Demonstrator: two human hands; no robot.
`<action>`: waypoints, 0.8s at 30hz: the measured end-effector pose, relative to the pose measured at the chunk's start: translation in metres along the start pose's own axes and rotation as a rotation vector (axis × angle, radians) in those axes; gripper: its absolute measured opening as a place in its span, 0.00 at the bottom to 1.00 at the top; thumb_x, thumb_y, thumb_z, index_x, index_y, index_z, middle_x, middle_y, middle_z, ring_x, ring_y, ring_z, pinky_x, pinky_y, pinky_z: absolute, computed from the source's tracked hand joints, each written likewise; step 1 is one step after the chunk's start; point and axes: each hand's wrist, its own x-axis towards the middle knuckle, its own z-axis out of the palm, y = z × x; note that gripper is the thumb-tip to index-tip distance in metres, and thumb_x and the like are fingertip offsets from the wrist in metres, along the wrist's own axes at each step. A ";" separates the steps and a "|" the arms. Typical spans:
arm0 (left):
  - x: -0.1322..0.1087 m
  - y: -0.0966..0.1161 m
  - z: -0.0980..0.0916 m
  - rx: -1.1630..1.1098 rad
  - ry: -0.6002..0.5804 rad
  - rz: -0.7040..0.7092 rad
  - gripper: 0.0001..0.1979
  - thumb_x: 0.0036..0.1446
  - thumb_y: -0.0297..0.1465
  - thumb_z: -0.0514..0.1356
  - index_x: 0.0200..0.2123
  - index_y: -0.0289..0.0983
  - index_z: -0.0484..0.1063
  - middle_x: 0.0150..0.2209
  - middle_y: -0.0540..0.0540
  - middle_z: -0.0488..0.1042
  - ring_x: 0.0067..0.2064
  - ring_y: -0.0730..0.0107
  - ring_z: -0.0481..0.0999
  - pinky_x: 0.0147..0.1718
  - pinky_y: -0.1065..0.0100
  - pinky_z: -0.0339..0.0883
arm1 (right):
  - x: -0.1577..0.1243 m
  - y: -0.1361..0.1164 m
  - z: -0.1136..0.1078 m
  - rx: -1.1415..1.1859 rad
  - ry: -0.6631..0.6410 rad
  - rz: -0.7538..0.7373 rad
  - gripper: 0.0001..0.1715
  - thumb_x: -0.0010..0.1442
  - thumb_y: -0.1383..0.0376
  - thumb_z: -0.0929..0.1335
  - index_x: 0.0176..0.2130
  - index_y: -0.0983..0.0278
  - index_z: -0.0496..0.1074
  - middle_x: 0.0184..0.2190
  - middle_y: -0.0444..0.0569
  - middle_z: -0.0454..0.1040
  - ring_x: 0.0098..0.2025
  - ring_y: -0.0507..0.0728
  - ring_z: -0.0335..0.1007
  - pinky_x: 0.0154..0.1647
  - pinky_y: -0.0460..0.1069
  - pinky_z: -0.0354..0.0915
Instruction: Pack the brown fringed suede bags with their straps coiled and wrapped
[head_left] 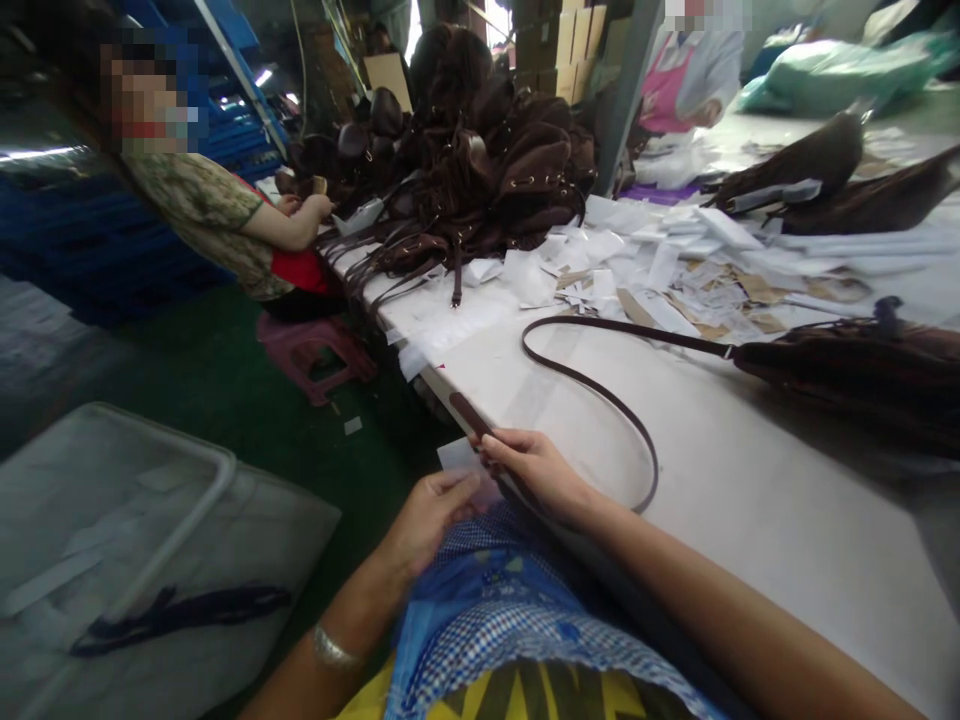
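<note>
My right hand (pixel 532 470) is closed around the end of a dark brown strap (pixel 649 450), whose tip sticks out past my fingers over the table's edge. The strap loops across the white table (pixel 735 510) and joins a dark brown bag (pixel 847 370) lying at the right. Close beside it, my left hand (pixel 439 510) pinches a thin, whitish translucent sheet (pixel 461 457) just below the strap end. Part of the sheet is hidden by my fingers.
Brown bags (pixel 465 160) are heaped at the table's far end, near scattered paper scraps (pixel 675 270). A person (pixel 225 215) sits on a pink stool (pixel 315 350) at left; another person (pixel 686 80) stands behind. A large whitish bin (pixel 285 510) stands at lower left.
</note>
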 end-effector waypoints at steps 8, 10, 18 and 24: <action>0.015 0.017 -0.015 -0.387 0.383 0.111 0.08 0.54 0.28 0.69 0.39 0.34 0.79 0.38 0.42 0.82 0.39 0.69 0.82 0.43 0.68 0.76 | -0.002 0.004 0.004 -0.284 0.021 -0.121 0.22 0.63 0.52 0.67 0.47 0.64 0.77 0.32 0.47 0.75 0.28 0.52 0.67 0.30 0.47 0.64; 0.018 0.023 -0.017 -0.423 0.422 0.150 0.06 0.54 0.26 0.68 0.37 0.33 0.79 0.36 0.43 0.82 0.37 0.70 0.82 0.40 0.69 0.76 | -0.004 0.004 0.005 -0.377 -0.008 -0.165 0.20 0.65 0.54 0.65 0.48 0.64 0.75 0.29 0.45 0.74 0.24 0.50 0.64 0.26 0.46 0.61; 0.020 0.044 -0.025 -0.449 0.490 0.238 0.06 0.53 0.28 0.69 0.36 0.34 0.77 0.33 0.47 0.81 0.34 0.73 0.81 0.36 0.73 0.75 | -0.013 -0.001 0.011 -0.646 -0.097 -0.283 0.23 0.68 0.53 0.61 0.29 0.63 0.71 0.23 0.44 0.71 0.25 0.51 0.65 0.28 0.46 0.60; 0.019 0.039 -0.022 -0.437 0.482 0.247 0.06 0.54 0.29 0.69 0.35 0.34 0.77 0.33 0.47 0.81 0.35 0.72 0.81 0.37 0.73 0.75 | -0.013 0.001 0.013 -0.683 -0.109 -0.286 0.22 0.69 0.54 0.61 0.29 0.63 0.71 0.23 0.44 0.72 0.24 0.51 0.66 0.27 0.46 0.59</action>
